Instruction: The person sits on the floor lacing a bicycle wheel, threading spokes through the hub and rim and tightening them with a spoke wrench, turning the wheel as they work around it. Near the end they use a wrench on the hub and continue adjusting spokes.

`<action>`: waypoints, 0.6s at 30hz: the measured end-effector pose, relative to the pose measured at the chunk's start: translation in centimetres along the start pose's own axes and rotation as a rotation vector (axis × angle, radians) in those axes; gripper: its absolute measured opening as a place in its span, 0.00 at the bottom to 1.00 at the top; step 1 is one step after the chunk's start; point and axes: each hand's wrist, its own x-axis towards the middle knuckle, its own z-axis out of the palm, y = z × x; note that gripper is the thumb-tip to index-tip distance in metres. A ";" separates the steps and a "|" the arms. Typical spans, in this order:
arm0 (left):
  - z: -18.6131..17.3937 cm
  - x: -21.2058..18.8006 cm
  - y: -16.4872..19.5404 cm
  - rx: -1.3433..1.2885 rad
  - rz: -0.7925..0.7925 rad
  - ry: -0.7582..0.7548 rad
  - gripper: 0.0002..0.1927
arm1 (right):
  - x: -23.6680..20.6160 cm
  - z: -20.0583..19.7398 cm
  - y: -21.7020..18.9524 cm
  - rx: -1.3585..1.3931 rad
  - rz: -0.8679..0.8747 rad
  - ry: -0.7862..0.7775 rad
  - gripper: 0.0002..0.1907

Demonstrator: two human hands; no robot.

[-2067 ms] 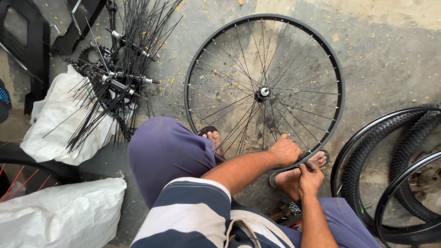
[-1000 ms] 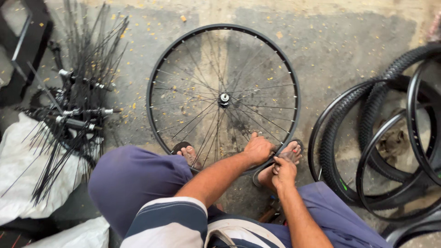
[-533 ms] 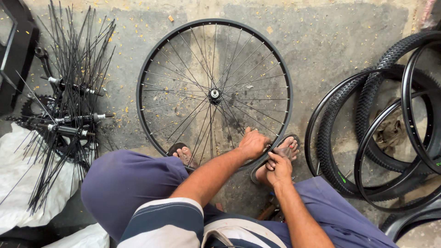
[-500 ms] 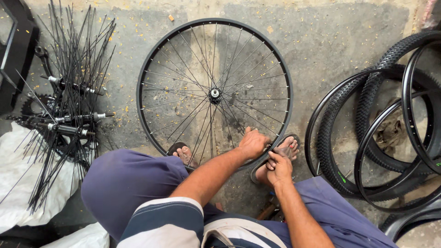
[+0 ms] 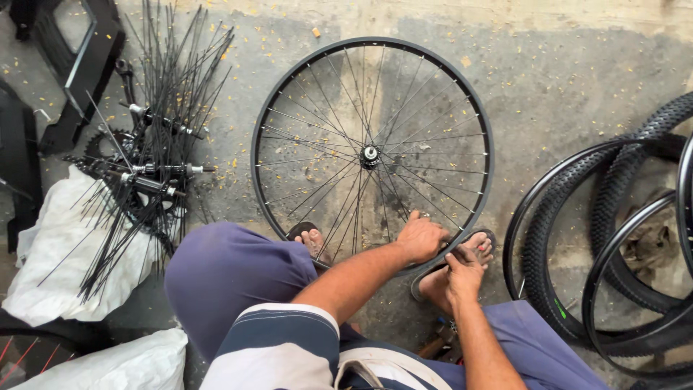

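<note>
Black-rimmed and thinly spoked, the bicycle wheel (image 5: 372, 148) lies flat on the concrete floor (image 5: 570, 79), silver hub at its centre, its near edge at the seated person's sandalled feet. The left hand (image 5: 421, 237) closes over the near rim; the right hand (image 5: 464, 274) pinches something there too small to tell.

A bicycle repair workshop, worked at floor level.

A spoked wheel (image 5: 372, 148) is laid flat on a stained concrete floor (image 5: 563, 79) littered with small yellow flecks. Hubs bristling with loose black spokes (image 5: 148, 155) are piled at the left beside white sacks (image 5: 61, 253), and knobby tyres and bare rims (image 5: 621, 238) are stacked at the right.
</note>
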 end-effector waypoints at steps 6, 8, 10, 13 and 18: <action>-0.8 -0.3 0.4 0.031 -0.018 -0.042 0.12 | 0.0 0.2 -0.1 -0.065 -0.094 -0.027 0.16; -0.9 -0.4 0.4 0.033 -0.008 -0.047 0.12 | -0.2 0.2 -0.3 -0.148 -0.110 -0.027 0.15; -0.8 -0.4 0.3 0.034 0.009 -0.032 0.11 | -0.3 0.1 -0.2 -0.231 -0.126 -0.037 0.13; -0.4 -0.1 0.0 0.057 0.045 0.006 0.10 | -0.1 0.0 0.1 -0.279 -0.143 -0.056 0.13; 0.3 0.8 -1.3 0.114 0.122 -0.049 0.11 | 0.2 -0.3 0.9 -0.115 -0.045 -0.013 0.11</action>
